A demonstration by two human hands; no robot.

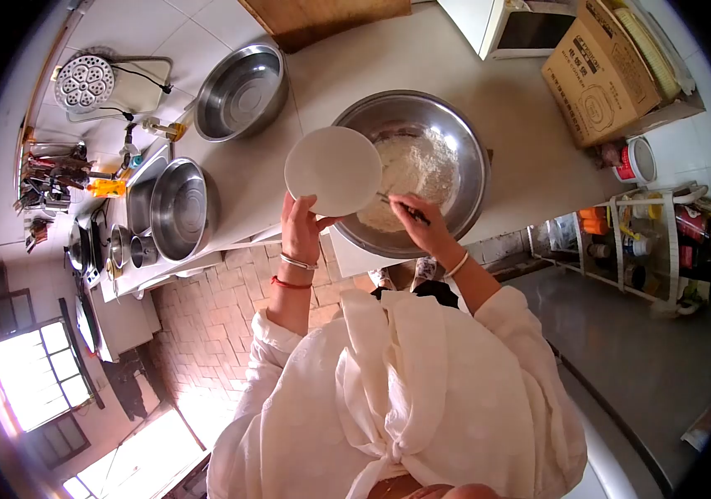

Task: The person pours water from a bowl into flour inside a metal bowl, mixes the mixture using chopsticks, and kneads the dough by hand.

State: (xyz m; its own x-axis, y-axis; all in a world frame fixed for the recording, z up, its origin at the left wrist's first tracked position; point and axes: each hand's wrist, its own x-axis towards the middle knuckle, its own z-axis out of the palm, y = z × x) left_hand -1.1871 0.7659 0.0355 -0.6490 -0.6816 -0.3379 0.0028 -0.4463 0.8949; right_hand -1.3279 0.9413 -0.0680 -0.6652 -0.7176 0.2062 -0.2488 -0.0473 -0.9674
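A large steel bowl [474, 175] stands on the counter, with white flour [430, 166] heaped inside. My left hand [301, 226] grips the near edge of a round whitish bowl [333, 170], which is held over the steel bowl's left rim; its contents cannot be made out. My right hand [420, 223] is closed around dark chopsticks [395, 202] over the near part of the flour. Their tips point left, close to the whitish bowl's edge.
Two steel basins [241, 91] [181, 209] stand left on the counter [538, 166]. A cardboard box [597, 79] is at the upper right, beside a white tub [641, 160]. A white rack [663, 249] with bottles stands at right.
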